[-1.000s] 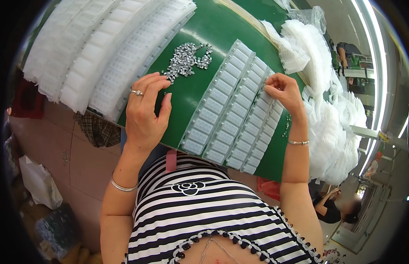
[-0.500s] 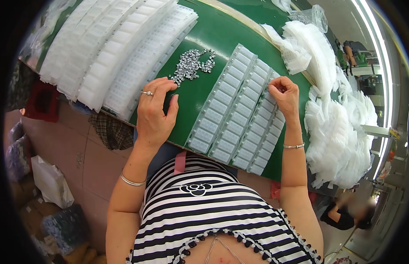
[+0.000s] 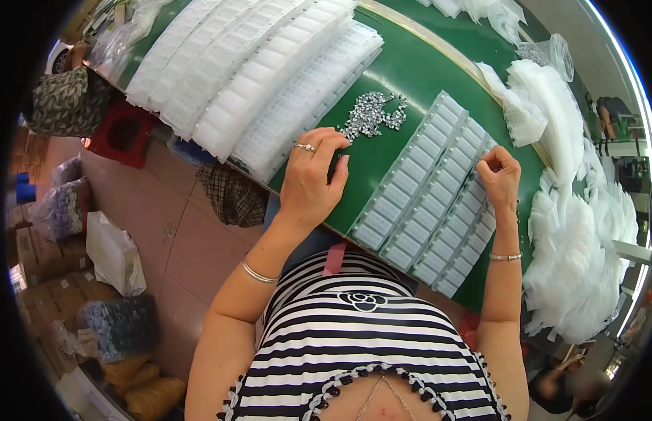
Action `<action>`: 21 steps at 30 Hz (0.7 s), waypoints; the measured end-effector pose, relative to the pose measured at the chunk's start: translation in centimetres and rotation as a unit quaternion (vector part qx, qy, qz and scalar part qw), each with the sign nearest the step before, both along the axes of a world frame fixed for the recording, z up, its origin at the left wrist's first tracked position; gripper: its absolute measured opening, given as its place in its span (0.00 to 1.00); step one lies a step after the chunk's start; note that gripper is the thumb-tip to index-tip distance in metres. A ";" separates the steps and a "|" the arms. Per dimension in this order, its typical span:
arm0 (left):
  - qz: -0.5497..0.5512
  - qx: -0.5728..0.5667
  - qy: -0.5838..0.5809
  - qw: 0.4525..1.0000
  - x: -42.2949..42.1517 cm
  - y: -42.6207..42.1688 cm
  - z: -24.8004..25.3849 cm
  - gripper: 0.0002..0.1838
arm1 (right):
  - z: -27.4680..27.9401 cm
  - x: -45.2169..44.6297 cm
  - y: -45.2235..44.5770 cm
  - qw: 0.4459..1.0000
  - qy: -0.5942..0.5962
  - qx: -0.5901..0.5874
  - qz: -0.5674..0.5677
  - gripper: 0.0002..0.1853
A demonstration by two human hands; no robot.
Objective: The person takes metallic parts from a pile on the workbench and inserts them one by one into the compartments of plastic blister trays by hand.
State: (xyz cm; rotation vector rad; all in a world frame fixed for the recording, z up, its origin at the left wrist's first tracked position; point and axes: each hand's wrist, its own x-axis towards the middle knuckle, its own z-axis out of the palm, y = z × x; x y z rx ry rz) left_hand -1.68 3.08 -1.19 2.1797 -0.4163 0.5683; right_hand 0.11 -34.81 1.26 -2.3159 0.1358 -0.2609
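Observation:
My left hand, with a ring on one finger, rests at the near edge of a pile of small shiny metallic pieces on the green tabletop. Its thumb is apart from the curled fingers, and nothing shows between them. Several translucent white strips of rectangular compartments lie side by side to the right of the pile. Over the far end of the right-hand strips, my right hand has thumb and forefinger pinched together. Whatever the pinch holds is hidden or too small to make out.
Stacks of white compartment strips stand on the table at left. Heaps of thin white sheets lie at right. Below are a red stool, cardboard boxes and a white bag. Another person is at lower right.
The whole view has shifted, so the table and hands appear further right and lower. Both hands keep nearly the same place and pose relative to the pile and strips.

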 end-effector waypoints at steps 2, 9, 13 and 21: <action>0.002 -0.007 -0.005 1.000 -0.1 0.1 0.1 0.17 | 0.7 -0.3 0.1 1.000 -0.001 -0.016 0.006 0.01; -0.013 -0.051 0.034 0.998 0.6 -0.1 1.2 0.17 | 4.0 -0.6 7.4 0.995 -0.077 -0.025 0.058 0.04; -0.005 -0.036 0.019 0.999 1.3 0.0 1.3 0.17 | 2.7 1.4 12.4 0.985 -0.077 -0.030 0.150 0.03; -0.003 -0.051 0.019 0.999 1.5 0.3 0.5 0.16 | 2.5 4.0 14.9 0.968 -0.024 -0.130 0.215 0.05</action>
